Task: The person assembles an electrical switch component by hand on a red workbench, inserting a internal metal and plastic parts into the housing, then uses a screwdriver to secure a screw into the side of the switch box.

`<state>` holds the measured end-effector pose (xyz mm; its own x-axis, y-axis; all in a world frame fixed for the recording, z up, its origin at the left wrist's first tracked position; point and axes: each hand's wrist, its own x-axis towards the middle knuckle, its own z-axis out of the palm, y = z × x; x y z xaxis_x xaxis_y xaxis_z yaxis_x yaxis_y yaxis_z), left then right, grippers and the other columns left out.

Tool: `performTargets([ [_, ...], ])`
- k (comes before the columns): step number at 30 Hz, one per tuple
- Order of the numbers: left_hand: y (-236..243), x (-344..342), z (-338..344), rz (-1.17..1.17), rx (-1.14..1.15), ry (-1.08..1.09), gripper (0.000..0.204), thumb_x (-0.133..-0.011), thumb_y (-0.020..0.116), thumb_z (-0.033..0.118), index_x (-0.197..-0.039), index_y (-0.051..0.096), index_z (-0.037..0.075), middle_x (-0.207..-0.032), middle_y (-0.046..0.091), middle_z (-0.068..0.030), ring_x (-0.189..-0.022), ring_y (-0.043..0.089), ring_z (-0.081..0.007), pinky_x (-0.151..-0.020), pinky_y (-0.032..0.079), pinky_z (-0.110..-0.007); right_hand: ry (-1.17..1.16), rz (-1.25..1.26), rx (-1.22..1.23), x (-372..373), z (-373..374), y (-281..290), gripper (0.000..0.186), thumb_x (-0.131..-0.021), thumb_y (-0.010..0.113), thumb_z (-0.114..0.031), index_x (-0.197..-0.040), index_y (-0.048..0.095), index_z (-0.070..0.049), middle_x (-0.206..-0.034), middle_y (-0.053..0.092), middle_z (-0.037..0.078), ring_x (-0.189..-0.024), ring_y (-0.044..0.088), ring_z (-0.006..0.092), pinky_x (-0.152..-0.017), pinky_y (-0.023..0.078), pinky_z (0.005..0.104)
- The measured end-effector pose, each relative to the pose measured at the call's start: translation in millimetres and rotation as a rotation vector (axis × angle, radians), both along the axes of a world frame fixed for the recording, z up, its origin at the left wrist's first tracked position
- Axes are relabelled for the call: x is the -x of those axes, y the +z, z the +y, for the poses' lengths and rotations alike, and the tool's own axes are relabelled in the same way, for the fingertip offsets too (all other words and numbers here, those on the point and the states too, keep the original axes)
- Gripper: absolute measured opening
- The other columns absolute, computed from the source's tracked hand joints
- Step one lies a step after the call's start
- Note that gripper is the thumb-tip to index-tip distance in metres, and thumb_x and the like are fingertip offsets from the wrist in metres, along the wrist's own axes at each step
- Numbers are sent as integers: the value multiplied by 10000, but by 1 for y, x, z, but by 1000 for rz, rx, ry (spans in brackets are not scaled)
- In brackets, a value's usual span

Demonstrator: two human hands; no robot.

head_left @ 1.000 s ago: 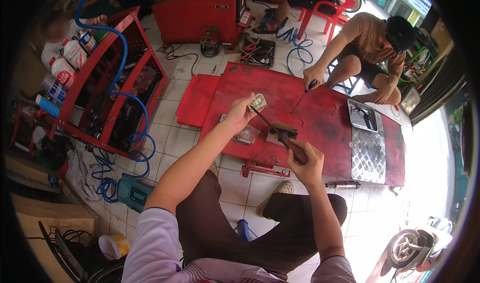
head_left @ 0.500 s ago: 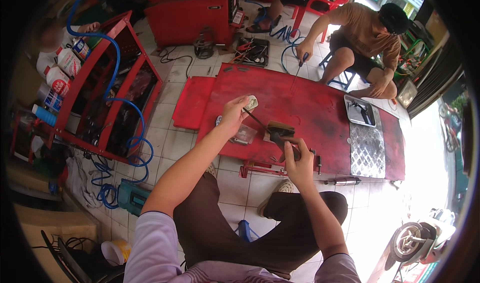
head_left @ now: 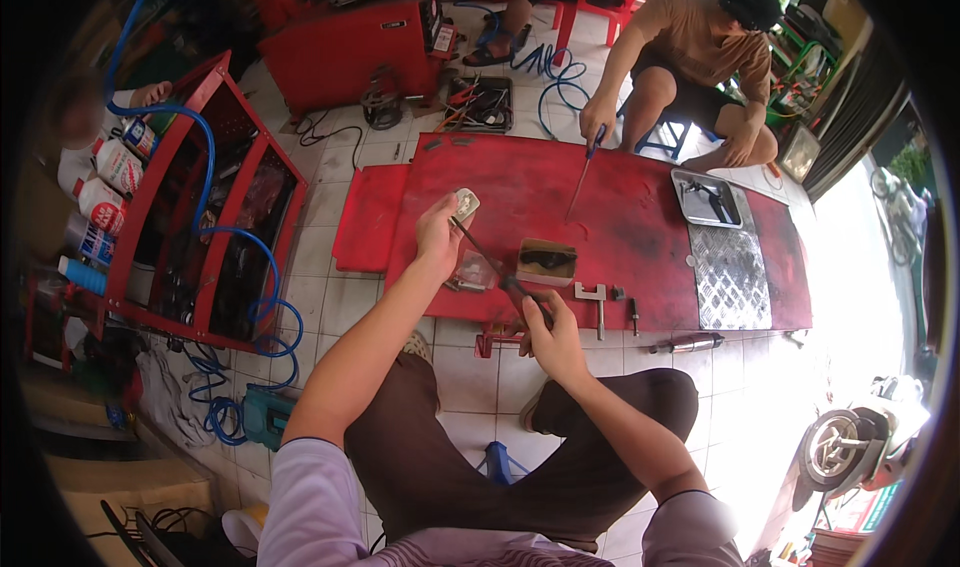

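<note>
Over the near left part of the red bench, my left hand (head_left: 438,235) grips a small pale, rounded, hollow-looking piece (head_left: 466,205); its exact kind is unclear. My right hand (head_left: 553,342) is closed around the black handle of a long, thin, dark-shafted tool (head_left: 487,256), a file or screwdriver. The shaft slants up and left, its tip beside my left fingers, just below the pale piece; contact cannot be made out. Below the shaft lies a clear plastic packet (head_left: 473,271). An open cardboard box (head_left: 546,261) with a dark part inside sits above my right hand.
The red bench (head_left: 640,267) bears a metal clamp-like tool (head_left: 597,307), a tread-plate sheet (head_left: 732,282) and a metal tray (head_left: 706,198). Across it, a seated co-worker (head_left: 690,42) points a screwdriver (head_left: 585,175) at the top. A red shelf cart (head_left: 205,207) and blue hose (head_left: 270,277) stand left.
Both hands, with the pale piece and the tool, have shifted left in the picture, my right hand also lower. The cardboard box and clamp-like tool show more fully. The view has also shifted.
</note>
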<state>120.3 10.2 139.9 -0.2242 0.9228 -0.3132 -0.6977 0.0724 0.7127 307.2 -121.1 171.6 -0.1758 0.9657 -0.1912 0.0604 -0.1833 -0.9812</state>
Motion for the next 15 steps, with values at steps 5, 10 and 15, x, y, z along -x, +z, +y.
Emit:
performTargets([
  [5, 1, -4, 5, 1, -34, 24, 231, -890, 516, 91, -1087, 511, -30, -1065, 573, -125, -1001, 574, -222, -910, 484, -354, -120, 522, 350, -3, 5, -11, 257, -908, 521, -208, -1028, 468, 13, -694, 545, 68, -533, 503, 97, -461, 394, 237],
  [10, -3, -20, 12, 24, -17, -6, 234, -896, 500, 88, -1088, 512, -45, -1078, 573, -143, -1005, 576, -231, -901, 492, -353, -113, 269, 140, -13, 8, -17, 344, -899, 549, -254, -1079, 422, 10, -779, 519, 68, -536, 445, 93, -458, 361, 237],
  [15, 6, -37, 13, 48, -50, -46, 234, -900, 488, 82, -1092, 509, -50, -1075, 575, -154, -1006, 580, -242, -895, 497, -349, -44, 503, 480, -41, 21, -12, 299, -863, 597, -208, -988, 461, 27, -751, 575, 60, -568, 504, 88, -475, 414, 240],
])
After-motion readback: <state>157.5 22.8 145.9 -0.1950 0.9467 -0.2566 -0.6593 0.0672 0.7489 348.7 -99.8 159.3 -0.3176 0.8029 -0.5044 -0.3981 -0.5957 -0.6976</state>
